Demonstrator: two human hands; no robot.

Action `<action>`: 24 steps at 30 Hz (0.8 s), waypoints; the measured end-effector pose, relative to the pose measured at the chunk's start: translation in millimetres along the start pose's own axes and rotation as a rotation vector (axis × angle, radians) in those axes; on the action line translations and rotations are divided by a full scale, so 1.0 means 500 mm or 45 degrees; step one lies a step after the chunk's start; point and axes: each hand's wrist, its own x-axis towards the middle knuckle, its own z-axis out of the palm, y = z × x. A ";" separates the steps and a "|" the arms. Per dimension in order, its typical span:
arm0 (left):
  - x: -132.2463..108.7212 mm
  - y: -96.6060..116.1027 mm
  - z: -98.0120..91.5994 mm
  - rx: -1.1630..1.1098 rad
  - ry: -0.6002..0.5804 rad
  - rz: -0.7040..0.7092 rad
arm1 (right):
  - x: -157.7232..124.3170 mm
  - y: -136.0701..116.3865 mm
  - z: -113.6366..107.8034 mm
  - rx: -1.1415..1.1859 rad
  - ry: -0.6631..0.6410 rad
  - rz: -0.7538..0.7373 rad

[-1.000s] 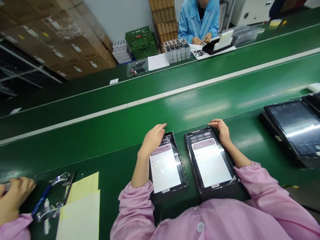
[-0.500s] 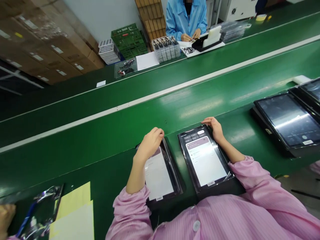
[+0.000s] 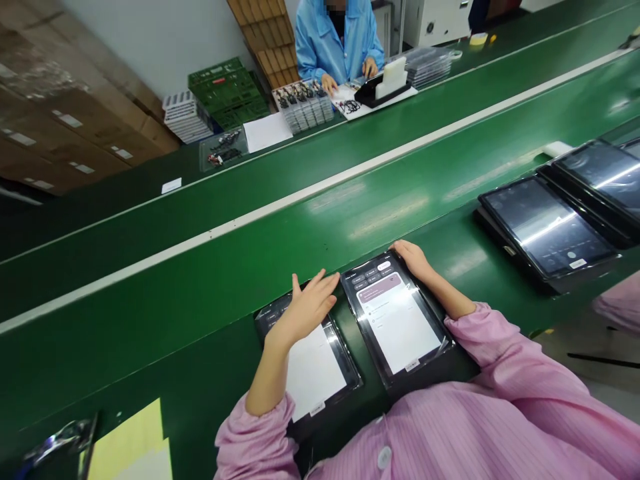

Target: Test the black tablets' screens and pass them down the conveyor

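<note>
Two tablets in clear film lie side by side in front of me, both with lit screens. My left hand [image 3: 307,308] is above the upper part of the left tablet [image 3: 316,367], its fingers spread and holding nothing. The hand and wrist hide part of that screen. On the right tablet [image 3: 403,327] a page shows dark buttons at the top and a mauve banner under them. My right hand [image 3: 414,260] has its fingers bent over the upper right corner of this tablet, gripping its edge.
More film-wrapped tablets [image 3: 547,223] rest on the right. Yellow sheets [image 3: 130,440] lie at lower left beside a glossy film-wrapped item [image 3: 63,440]. Across the green belt [image 3: 240,260], a co-worker in a blue jacket [image 3: 337,47] sits behind stacked trays [image 3: 305,110].
My left hand's fingers have gone from bunched at the left tablet's top to spread over it. My right hand's fingers have curled over the right tablet's corner. The view has shifted rightward.
</note>
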 end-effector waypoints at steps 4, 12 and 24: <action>0.004 0.016 0.009 0.018 -0.018 0.038 | -0.009 -0.023 0.006 0.551 -0.244 0.120; -0.014 -0.053 -0.020 0.091 0.119 -0.095 | -0.011 -0.017 0.008 0.326 0.068 -0.036; -0.030 -0.136 -0.047 -0.270 0.118 -0.139 | -0.016 -0.021 -0.022 0.061 0.004 -0.314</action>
